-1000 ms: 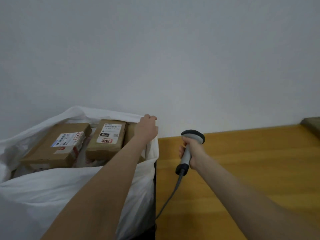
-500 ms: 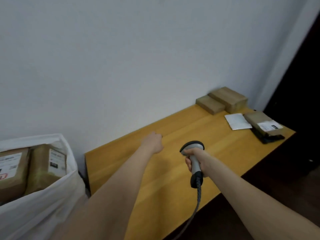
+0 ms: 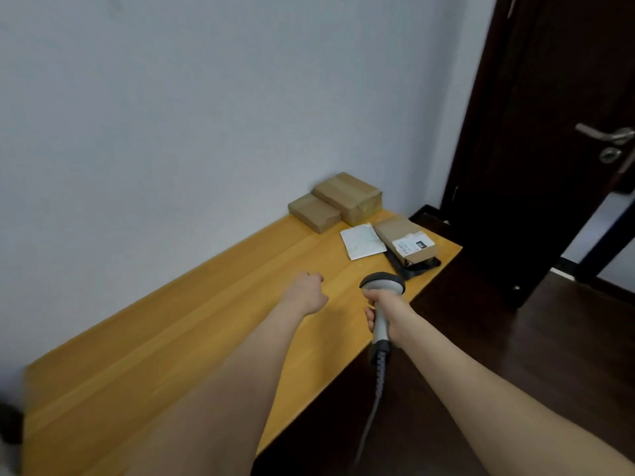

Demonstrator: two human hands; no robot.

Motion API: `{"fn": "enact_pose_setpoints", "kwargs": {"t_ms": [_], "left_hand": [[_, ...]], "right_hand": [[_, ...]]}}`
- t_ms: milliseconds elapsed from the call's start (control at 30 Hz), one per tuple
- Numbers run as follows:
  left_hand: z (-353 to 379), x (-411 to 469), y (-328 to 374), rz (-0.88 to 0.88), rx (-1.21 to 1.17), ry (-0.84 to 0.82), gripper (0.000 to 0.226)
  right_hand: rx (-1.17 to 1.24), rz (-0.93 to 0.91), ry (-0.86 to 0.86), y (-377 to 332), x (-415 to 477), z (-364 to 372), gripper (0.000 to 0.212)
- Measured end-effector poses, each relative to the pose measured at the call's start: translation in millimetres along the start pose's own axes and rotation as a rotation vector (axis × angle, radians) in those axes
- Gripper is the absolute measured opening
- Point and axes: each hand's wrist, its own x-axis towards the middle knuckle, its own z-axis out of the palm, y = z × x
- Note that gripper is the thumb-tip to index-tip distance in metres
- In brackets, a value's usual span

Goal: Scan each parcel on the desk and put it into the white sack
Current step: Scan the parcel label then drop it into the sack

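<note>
Several parcels lie at the far right end of the wooden desk (image 3: 178, 338): two brown boxes by the wall, a small one (image 3: 314, 213) and a larger one (image 3: 347, 197), a flat white envelope (image 3: 362, 241), and a labelled brown box (image 3: 405, 239) resting on a black item (image 3: 417, 266). My right hand (image 3: 386, 309) grips the grey handheld scanner (image 3: 381, 286) over the desk's front edge, its cable hanging down. My left hand (image 3: 307, 293) hovers over the desk with fingers loosely curled, holding nothing. The white sack is out of view.
A plain wall runs behind the desk. A dark door (image 3: 549, 139) with a metal handle (image 3: 606, 134) stands at the right, above dark wooden floor (image 3: 549, 355). The desk's left and middle carry no parcels.
The view has swung right from the sack to the desk's far end. My left hand left the sack's rim and moved out over the desk. The scanner stays in my right hand.
</note>
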Motion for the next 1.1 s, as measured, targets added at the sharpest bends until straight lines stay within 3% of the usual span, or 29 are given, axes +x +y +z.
{"fn": "enact_pose_setpoints", "kwargs": {"t_ms": [233, 467, 833, 900, 967, 1000, 1100], "left_hand": [[11.6, 56.8, 84.1, 0.077, -0.002, -0.026, 0.052], [29.0, 136.6, 125.5, 0.115, -0.042, -0.067, 0.049], [58.9, 265.5, 160.2, 0.009, -0.260, -0.215, 0.052], [66.0, 281.5, 167.4, -0.060, -0.359, -0.232, 0.038], [75.1, 294.3, 173.3, -0.129, -0.468, -0.247, 0.004], [80.0, 297.3, 176.0, -0.164, -0.543, -0.255, 0.005], [98.7, 308.0, 181.4, -0.298, -0.744, -0.314, 0.041]], "right_hand": [[0.115, -0.064, 0.113, -48.2, 32.2, -68.6, 0.014], [0.146, -0.033, 0.205, -91.6, 96.1, -102.1, 0.017], [0.076, -0.006, 0.340, -155.4, 211.1, -148.1, 0.013], [0.051, -0.011, 0.374, -165.0, 231.9, -154.6, 0.016], [0.009, -0.008, 0.397, -173.5, 251.6, -160.0, 0.019], [-0.024, -0.012, 0.411, -176.1, 261.1, -162.6, 0.018], [-0.129, 0.001, 0.393, -185.7, 290.4, -171.1, 0.019]]}}
